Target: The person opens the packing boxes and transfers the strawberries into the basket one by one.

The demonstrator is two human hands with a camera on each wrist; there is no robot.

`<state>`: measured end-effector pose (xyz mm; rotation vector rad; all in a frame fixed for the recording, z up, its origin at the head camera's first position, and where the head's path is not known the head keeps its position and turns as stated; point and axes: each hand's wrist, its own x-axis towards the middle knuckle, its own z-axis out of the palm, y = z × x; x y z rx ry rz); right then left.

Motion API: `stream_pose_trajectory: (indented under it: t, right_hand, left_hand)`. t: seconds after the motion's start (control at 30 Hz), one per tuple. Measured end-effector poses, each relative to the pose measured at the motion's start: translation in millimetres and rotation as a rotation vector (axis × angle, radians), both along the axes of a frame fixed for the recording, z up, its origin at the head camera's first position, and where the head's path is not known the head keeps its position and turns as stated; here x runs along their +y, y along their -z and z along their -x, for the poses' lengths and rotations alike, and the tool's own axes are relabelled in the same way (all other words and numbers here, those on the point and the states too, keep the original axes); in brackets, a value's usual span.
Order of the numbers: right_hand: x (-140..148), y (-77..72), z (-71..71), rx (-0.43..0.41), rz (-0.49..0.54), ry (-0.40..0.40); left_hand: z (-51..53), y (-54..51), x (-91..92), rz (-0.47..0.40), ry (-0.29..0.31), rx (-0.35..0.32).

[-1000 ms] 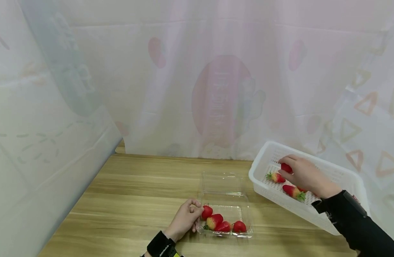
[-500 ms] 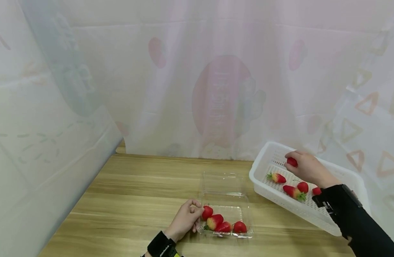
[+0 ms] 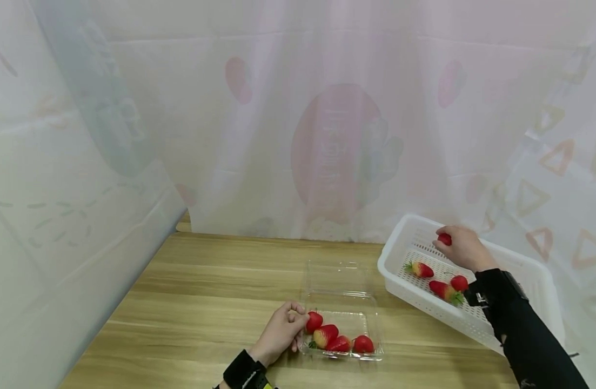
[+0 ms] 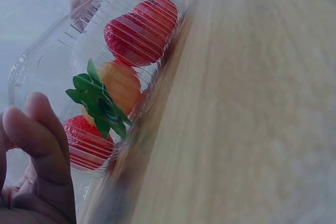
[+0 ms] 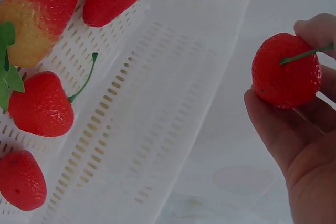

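Note:
My right hand [image 3: 464,249] holds a small red strawberry [image 5: 286,71] with a thin green stem between thumb and fingers. It is above the far side of a white perforated basket [image 3: 392,246]. Several strawberries lie on the basket floor, one with a pale yellow part and green leaves [image 3: 442,290]. My left hand [image 3: 280,330] pinches the left rim of a clear plastic clamshell box [image 3: 353,322], its curled fingers [image 4: 44,140] close to the wall. Red strawberries, one leafy and partly yellow [image 4: 119,88], lie along the box's near side.
The box's clear lid [image 3: 337,276] lies folded back behind it on the wooden table [image 3: 205,286]. Pale printed curtains [image 3: 259,151] hang at the back and both sides. The basket stands at the right, close to the curtain.
My right hand has risen and moved slightly right and away with its strawberry, exposing strawberries beneath. The left hand stays at the box rim.

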<state>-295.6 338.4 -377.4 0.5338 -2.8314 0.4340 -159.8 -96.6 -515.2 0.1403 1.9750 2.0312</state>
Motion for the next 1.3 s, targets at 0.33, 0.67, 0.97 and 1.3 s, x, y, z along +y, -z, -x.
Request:
stream_pose_trajectory:
  t: [0.33,0.67,0.97,1.3]
  right_hand:
    - [7,29.3,16.5,-0.097,0.037,0.056]
    - [5,48.8,21.6,-0.219,-0.024,0.102]
    - [4,55.8,20.8,-0.285,-0.073,0.078]
    - [12,62.9,21.4,-0.334,-0.152,0.061]
  left_hand:
    - [-2.0,0.2,-2.1,0.001,-0.005,-0.003]
    - [-4.1,1.2,-2.4,-0.003,-0.002,-0.006]
    - [-5.3,0.5,-3.1,0.003,0.0,-0.009]
    - [-5.1,0.9,-2.6,0.005,0.0,-0.011]
